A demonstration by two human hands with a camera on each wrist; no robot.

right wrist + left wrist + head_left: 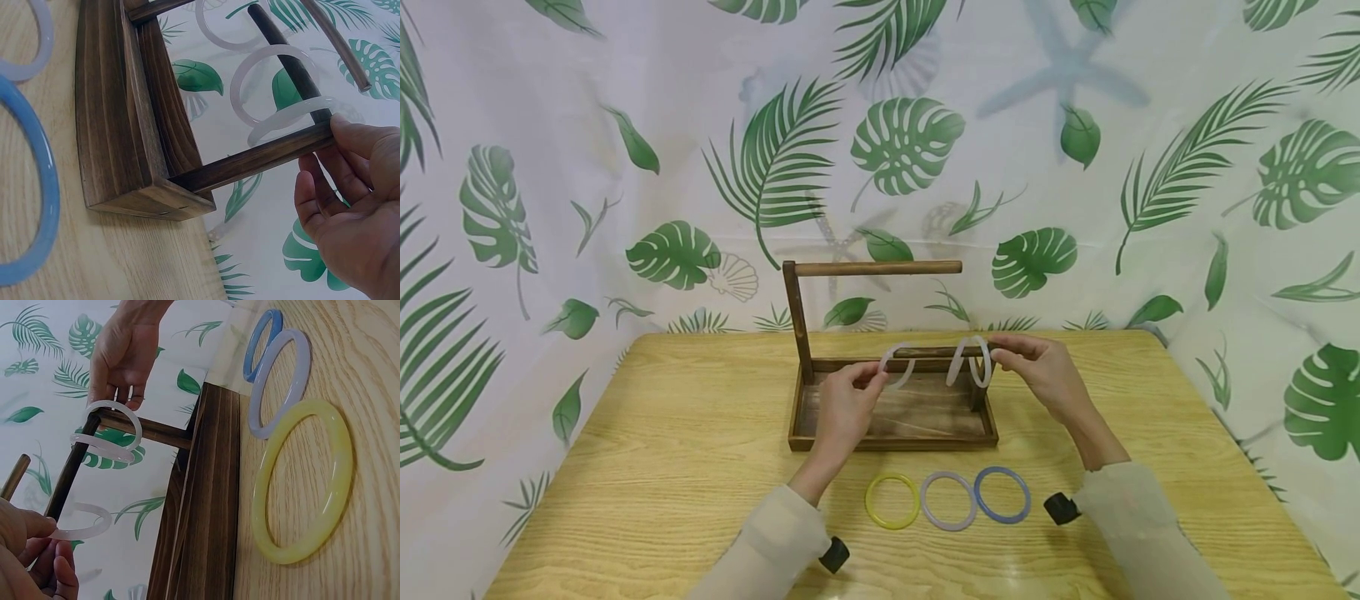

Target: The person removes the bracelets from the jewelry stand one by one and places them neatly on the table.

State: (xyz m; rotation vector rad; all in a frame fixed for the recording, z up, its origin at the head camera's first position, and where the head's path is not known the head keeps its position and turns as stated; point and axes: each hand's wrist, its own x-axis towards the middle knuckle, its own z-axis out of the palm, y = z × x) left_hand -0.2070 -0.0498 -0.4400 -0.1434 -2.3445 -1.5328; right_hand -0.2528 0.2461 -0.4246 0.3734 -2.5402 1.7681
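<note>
A dark wooden bangle rack (895,444) stands on the table, its tray carrying a lower rod (936,353) and a taller upper rod (880,268). My left hand (842,408) pinches a whitish bangle (94,534) that loops round the lower rod close to its free left end. At the rod's other end, my right hand (1048,375) grips the corner where rod and post meet, thumb on one side and fingers underneath. Two more pale bangles hang beside that corner, a white one (139,428) and a pinkish-white one (103,449).
In front of the rack, a yellow bangle (868,501), a lilac bangle (948,527) and a blue bangle (1027,500) lie in a row on the wooden table (700,467). A leaf-printed cloth (700,125) hangs behind. Both forearms wear black wrist devices.
</note>
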